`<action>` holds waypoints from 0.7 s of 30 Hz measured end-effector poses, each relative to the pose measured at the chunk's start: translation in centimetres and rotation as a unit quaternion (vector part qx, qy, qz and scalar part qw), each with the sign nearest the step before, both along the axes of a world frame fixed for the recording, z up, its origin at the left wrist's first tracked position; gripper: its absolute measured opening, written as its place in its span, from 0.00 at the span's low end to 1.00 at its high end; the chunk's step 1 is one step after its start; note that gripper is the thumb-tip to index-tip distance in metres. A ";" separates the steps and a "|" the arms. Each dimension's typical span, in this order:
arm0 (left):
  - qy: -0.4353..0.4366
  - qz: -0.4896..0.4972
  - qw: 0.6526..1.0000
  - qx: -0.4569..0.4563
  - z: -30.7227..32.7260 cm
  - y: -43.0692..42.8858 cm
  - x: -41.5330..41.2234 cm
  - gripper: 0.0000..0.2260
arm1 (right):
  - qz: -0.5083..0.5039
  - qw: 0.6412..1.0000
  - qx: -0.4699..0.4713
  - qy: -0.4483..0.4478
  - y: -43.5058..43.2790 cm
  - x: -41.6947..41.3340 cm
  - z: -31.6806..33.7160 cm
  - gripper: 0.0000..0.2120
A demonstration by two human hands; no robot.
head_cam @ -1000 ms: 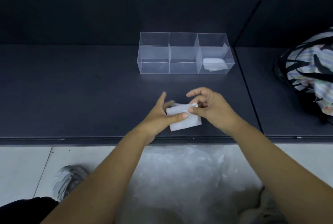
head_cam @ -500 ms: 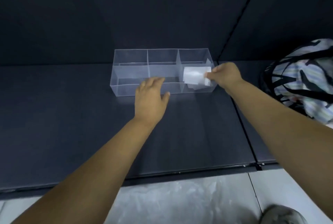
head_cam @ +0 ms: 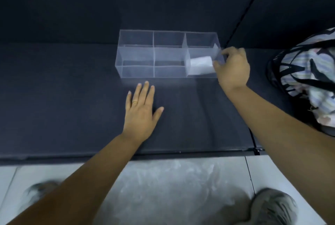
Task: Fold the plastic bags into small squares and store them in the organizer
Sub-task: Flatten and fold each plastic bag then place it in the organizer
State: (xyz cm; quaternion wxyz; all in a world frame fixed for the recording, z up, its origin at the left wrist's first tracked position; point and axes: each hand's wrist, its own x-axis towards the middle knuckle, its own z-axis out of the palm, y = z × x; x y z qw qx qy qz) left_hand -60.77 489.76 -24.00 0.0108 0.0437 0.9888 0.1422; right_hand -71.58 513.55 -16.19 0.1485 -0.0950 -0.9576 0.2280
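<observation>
The left hand [head_cam: 140, 114] lies flat on the dark table [head_cam: 63, 98], fingers straight. Beyond it, the clear three-part organizer [head_cam: 137, 56] holds a white, milky folded bag [head_cam: 200, 65] in its right compartment. The right hand [head_cam: 233, 69] curls there, but I cannot tell whether it grips the bag.

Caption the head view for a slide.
Right hand holds folded plastic bag in clear organizer's right compartment; left hand flat on dark surface.

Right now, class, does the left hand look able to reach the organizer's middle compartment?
Probably yes: the left hand lies flat near the organizer, whose middle compartment is open-topped; nothing stands between.
</observation>
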 end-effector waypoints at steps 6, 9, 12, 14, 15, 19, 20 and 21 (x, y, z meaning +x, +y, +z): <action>-0.041 0.038 0.996 -0.070 -1.7 -4.8 9.8 0.32 | 0.368 0.930 -0.013 0.020 -6.8 20.3 -4.1 0.07; -0.070 0.038 0.994 -0.077 -1.8 -5.5 12.1 0.31 | 0.455 0.859 0.104 -0.213 -7.4 27.3 -8.8 0.20; -0.096 0.036 0.992 -0.076 -2.0 -5.6 12.2 0.32 | 0.348 0.856 0.169 -0.342 -6.1 30.0 -12.1 0.27; -0.116 0.033 0.990 -0.073 -2.0 -5.7 11.9 0.31 | 0.318 0.882 0.171 -0.303 -5.9 30.0 -12.4 0.11; -0.123 0.031 0.989 -0.073 -1.9 -5.8 11.8 0.31 | 0.308 0.897 0.140 -0.285 -5.9 29.7 -12.0 0.07; -0.169 0.029 0.984 -0.037 -0.5 -5.8 11.3 0.31 | 0.259 0.908 -0.129 -0.301 -5.5 26.7 -7.4 0.16; -0.191 0.042 0.981 -0.004 0.6 -5.7 11.1 0.31 | 0.248 0.897 -0.204 -0.302 -5.3 25.7 -5.4 0.19; -0.220 0.064 0.972 0.056 2.0 -5.7 10.9 0.31 | 0.244 0.884 -0.264 -0.300 -5.1 24.7 -3.3 0.21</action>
